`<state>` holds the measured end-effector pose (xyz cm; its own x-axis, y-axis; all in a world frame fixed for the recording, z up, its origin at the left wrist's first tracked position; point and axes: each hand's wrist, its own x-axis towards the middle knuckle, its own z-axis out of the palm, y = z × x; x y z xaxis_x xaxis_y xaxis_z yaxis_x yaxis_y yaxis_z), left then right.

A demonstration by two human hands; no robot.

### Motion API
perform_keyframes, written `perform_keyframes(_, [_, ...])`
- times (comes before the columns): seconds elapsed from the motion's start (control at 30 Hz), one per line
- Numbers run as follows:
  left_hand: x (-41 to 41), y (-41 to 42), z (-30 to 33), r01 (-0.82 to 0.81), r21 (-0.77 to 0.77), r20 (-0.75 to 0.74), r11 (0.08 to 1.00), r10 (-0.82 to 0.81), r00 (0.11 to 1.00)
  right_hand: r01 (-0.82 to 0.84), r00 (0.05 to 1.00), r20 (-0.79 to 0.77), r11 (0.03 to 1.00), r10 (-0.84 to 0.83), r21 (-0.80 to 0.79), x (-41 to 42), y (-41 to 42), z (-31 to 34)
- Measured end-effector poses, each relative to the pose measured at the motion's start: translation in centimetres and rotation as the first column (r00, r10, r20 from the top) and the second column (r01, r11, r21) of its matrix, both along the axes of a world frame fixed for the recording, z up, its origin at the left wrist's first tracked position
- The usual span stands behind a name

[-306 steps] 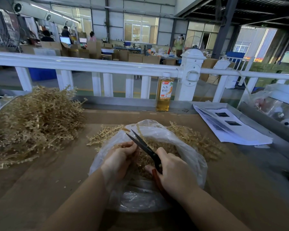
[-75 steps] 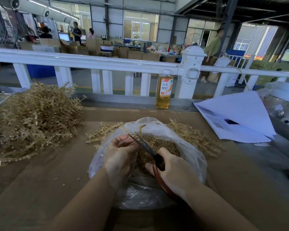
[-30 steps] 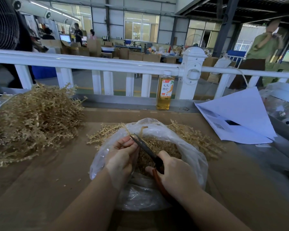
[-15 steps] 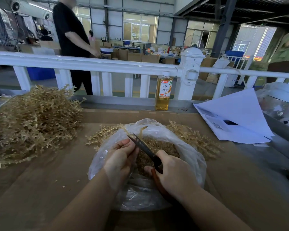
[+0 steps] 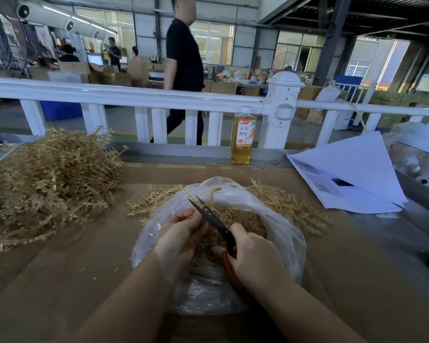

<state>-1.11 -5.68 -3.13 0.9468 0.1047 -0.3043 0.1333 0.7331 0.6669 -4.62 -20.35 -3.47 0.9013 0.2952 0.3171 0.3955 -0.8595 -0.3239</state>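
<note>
Head view: right fingers still grip scissors; left fingers' hold hidden; passer-by advanced.

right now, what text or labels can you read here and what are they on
"人参枸杞": on the label of the bottle.
Small red logo at the top of that label: too small to read.
Printed lines and QR code on the white paper: too blurred to read.
Nothing else is legible.
</note>
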Motion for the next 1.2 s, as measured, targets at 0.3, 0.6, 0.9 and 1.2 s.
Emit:
perform_keyframes(0.3, [0.08,0.17,-0.18,-0.011,0.014,-0.015,1.000,0.011,1.000,0.007,1.000,0.009,1.000,-0.007,0.015,-0.09,0.14,-0.08])
perform_keyframes(0.6, [0.07,-0.10,-0.38,0.008,0.127,0.023,0.992,-0.011,1.000,0.028,1.000,-0.006,0.999,-0.027,0.025,0.00,0.56,-0.12])
perform_keyframes(0.9, [0.10,0.13,-0.35,0.018,0.081,0.030,0.997,-0.021,0.999,0.006,1.000,-0.022,0.999,-0.005,0.047,0.13,0.57,0.22])
perform_keyframes(1.2, [-0.05,-0.04,-0.09,-0.002,0.073,0.024,0.997,0.000,1.000,0.009,1.000,-0.007,1.000,-0.009,0.011,0.17,0.50,0.32])
